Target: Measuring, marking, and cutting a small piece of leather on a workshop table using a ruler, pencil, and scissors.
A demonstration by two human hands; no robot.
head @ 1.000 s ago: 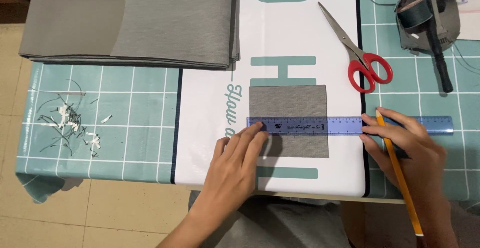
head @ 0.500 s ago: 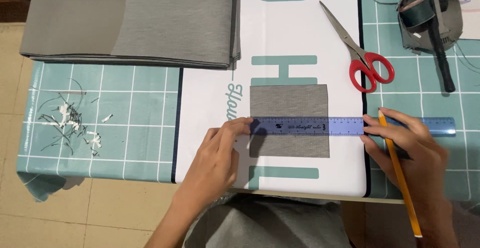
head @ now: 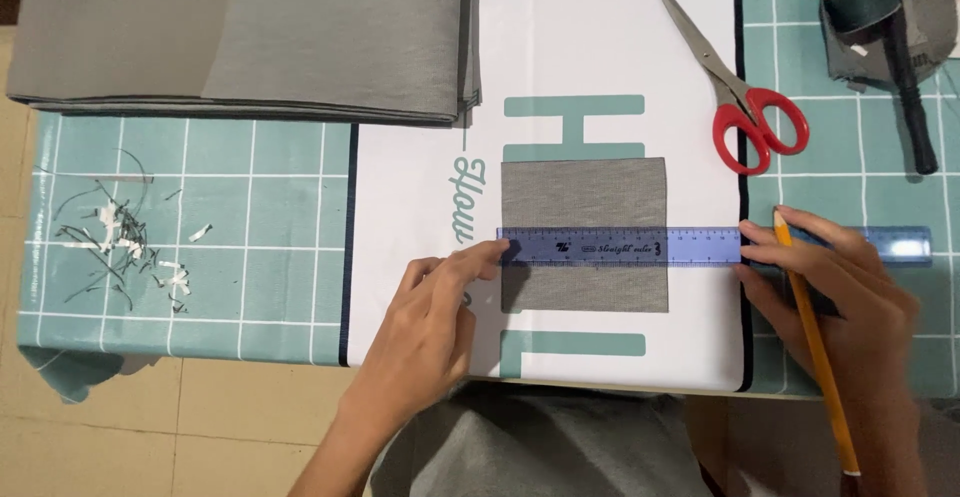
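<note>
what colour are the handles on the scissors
Red. The scissors have red loop handles and plain metal blades, seen clearly in the head view, lying apart from both hands.

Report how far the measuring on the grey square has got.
Done: a grey fabric square is already cut and lies flat on the white sheet; red-handled scissors are set aside. In hand: the blue ruler lies across the square, the left hand pinning one end, the right hand the other while holding a yellow pencil. Left: no pencil line shows on the square.
</note>
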